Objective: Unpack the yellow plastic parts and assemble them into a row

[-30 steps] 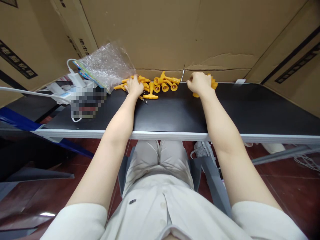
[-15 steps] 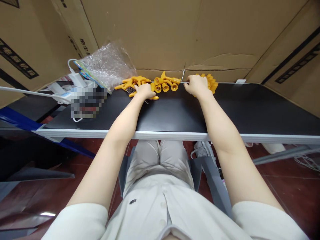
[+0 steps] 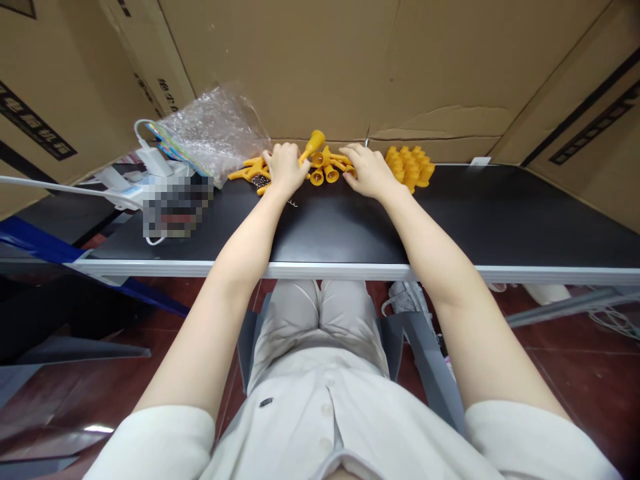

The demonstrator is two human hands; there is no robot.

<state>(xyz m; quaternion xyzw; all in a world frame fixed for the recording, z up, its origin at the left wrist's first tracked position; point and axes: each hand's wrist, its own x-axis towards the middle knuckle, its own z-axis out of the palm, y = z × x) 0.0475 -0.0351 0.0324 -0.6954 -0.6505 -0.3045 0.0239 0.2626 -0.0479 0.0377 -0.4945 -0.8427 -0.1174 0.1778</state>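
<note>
My left hand (image 3: pixel 287 168) is closed around a yellow funnel-ended plastic piece (image 3: pixel 315 142), which sticks up to the right of the fingers. Beneath and left of that hand lie yellow branched handles (image 3: pixel 253 167), with a heap of small metal spirals (image 3: pixel 261 181) among them. A single metal spiral (image 3: pixel 293 203) rests on the black table just below the wrist. My right hand (image 3: pixel 369 169) reaches over the right end of a group of yellow funnel-shaped pieces (image 3: pixel 331 174), thumb and fingers apart around one; contact is unclear. Right of it, several yellow pieces (image 3: pixel 409 167) stand close together.
A clear plastic bag (image 3: pixel 215 130) lies at the back left, beside a white power strip (image 3: pixel 173 175) with a plugged-in charger and cables. Cardboard panels (image 3: pixel 320 73) rise behind and at both sides. The table's pale front edge (image 3: pixel 340 271) runs before my lap.
My right hand has moved left from the standing yellow pieces to the funnel-shaped ones. My left hand has risen slightly, and a yellow funnel-ended piece now points up from it.
</note>
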